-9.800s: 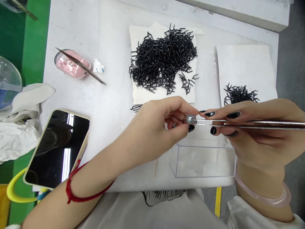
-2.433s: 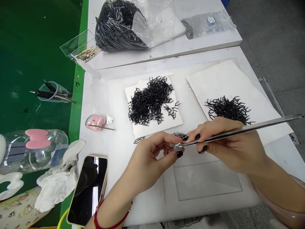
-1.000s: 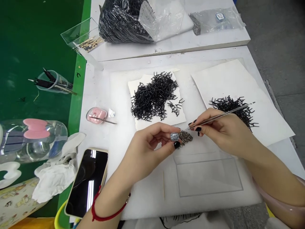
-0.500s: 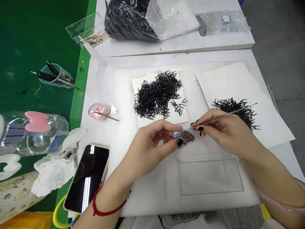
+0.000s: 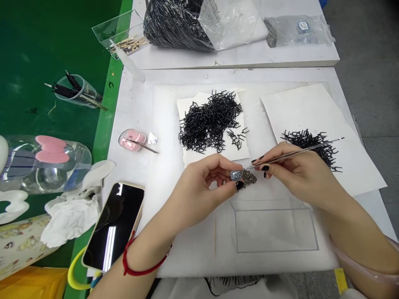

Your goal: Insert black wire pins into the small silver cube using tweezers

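Observation:
My left hand (image 5: 205, 182) pinches a small shiny silver block (image 5: 236, 175) between thumb and fingertips. Against the block sits a clump of tiny grey metal bits (image 5: 248, 177). My right hand (image 5: 294, 176) holds a long pair of steel tweezers (image 5: 296, 154), with their tips at the clump's upper edge. Behind the hands, a heap of bent black wire pieces (image 5: 210, 122) lies on a torn white paper sheet (image 5: 199, 155). A smaller heap (image 5: 308, 145) lies on a second white sheet (image 5: 296, 110), just beyond my right hand.
A clear acrylic box (image 5: 274, 226) sits on the white foam pad (image 5: 187, 257) below the hands. To the left lie a phone (image 5: 114, 226), a pink case (image 5: 132, 140) with tweezers and a white cloth (image 5: 71, 218). A plastic bag of black wire (image 5: 177, 25) stands at the back.
The tweezer tips have moved from the silver block to the grey clump, which now shows fully beside it. The whole view has drifted slightly, with the table lower and further right.

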A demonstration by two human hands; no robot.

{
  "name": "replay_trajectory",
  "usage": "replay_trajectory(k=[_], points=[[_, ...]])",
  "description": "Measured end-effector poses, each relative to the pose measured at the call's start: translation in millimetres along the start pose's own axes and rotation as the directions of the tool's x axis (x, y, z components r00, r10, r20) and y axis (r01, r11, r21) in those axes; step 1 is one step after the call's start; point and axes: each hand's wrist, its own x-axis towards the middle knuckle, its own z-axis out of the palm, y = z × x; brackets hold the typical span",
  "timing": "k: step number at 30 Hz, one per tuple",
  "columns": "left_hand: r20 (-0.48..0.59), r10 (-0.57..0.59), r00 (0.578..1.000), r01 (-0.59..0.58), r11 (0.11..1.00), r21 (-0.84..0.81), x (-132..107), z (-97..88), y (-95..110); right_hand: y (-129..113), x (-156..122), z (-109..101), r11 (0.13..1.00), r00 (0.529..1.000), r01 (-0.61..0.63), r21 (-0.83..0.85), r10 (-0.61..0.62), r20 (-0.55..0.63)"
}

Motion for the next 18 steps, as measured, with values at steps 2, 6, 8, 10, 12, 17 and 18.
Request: replay_trajectory(k=[2,6,8,10,12,17,18], points=[[-0.007,-0.009,1.000,0.009,1.000,0.009,-1,-0.2,0,0,0,0,1.000,1.000,-0.001,-0.002,0.001,0.003],[-0.010,-0.011,1.000,0.011,1.000,0.016,-2,-0.2,0,-1,2,-1,1.000,1.000,-0.001,-0.010,0.001,0.005],[-0.009,-0.005,1.000,0.005,1.000,0.016,-2,0.1,0,-1,2,-1,1.000,1.000,-0.003,-0.008,0.003,0.000],[-0.004,0.003,1.000,-0.003,1.000,0.015,-1,0.4,0,-1,2,-1,1.000,1.000,-0.004,0.003,0.004,-0.006],[0.006,0.008,1.000,-0.008,1.000,0.016,-1,0.4,-1,-1,0,-1,1.000,1.000,0.000,0.029,0.001,-0.022],[0.008,0.002,1.000,-0.003,0.999,0.047,-1,-0.3,-5,-8,-10,3,0.979,0.977,0.093,0.184,-0.054,-0.205],[0.011,0.001,1.000,-0.001,0.999,0.053,-1,-0.2,-5,-11,-13,4,0.969,0.966,0.127,0.213,-0.071,-0.250]])
